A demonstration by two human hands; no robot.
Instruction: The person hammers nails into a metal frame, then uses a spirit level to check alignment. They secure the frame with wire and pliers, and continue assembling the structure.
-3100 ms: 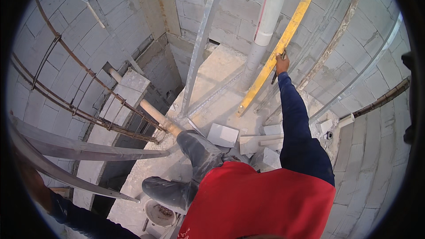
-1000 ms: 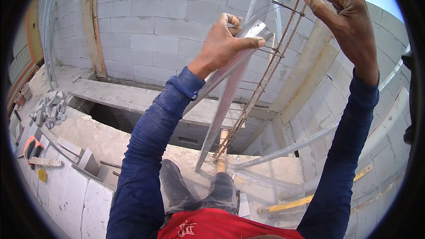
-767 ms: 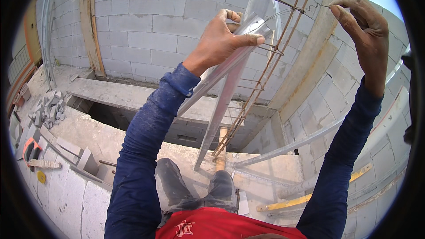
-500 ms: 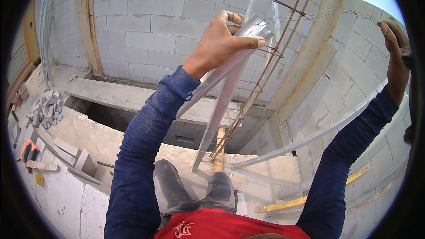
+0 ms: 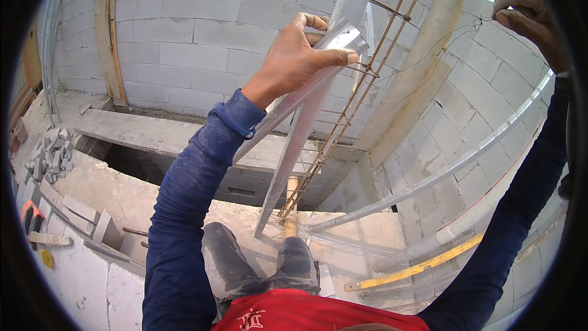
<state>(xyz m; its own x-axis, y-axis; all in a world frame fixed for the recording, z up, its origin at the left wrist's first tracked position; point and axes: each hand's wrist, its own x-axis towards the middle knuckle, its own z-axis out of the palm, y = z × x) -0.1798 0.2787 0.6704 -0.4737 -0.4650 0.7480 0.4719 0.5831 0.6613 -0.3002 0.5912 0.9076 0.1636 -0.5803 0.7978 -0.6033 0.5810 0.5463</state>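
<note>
Metal channel [image 5: 300, 95], long axis slanting up-right

No txt legible — nos. and signs incl. White emblem [image 5: 251, 319] on red shirt [image 5: 318, 312], nr its upper edge, L of ctr: shape shows, lettering can't be made out. Yellow bar [image 5: 416, 267]: any marks too sm. to read. White pipe [image 5: 471, 215] — thin reddish line along one edge, can't tell if print. Yellow disc [image 5: 47, 258] on pale block ledge [image 5: 82, 288], twd ledge's L end: too sm. to read.
</note>
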